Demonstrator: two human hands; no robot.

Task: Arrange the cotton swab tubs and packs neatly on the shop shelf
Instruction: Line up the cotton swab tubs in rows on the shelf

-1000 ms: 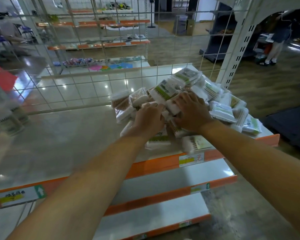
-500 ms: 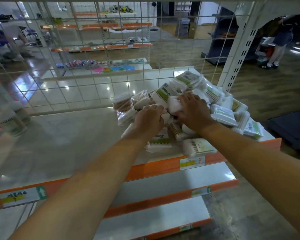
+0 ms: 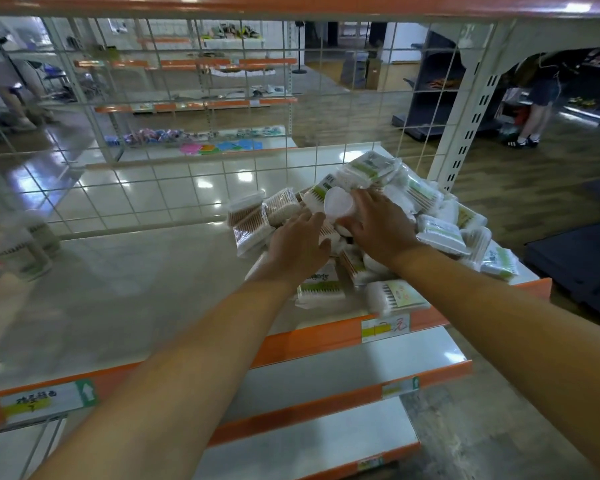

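My right hand (image 3: 378,225) now grips a round white tub (image 3: 340,206) lifted above the heap of swab packs (image 3: 437,230) at the glossy shelf's (image 3: 118,299) right end. My left hand (image 3: 297,247) rests on the packs, fingers relaxed, with the wire grid (image 3: 187,133) and shop floor behind.

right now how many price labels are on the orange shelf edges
5, maybe more hidden by the arms: top edge, left label and right label; middle edge label; two on the bottom edge.

Swab packs (image 3: 437,233) heaped at the shelf's (image 3: 125,292) right end, tubs (image 3: 21,247) far left.
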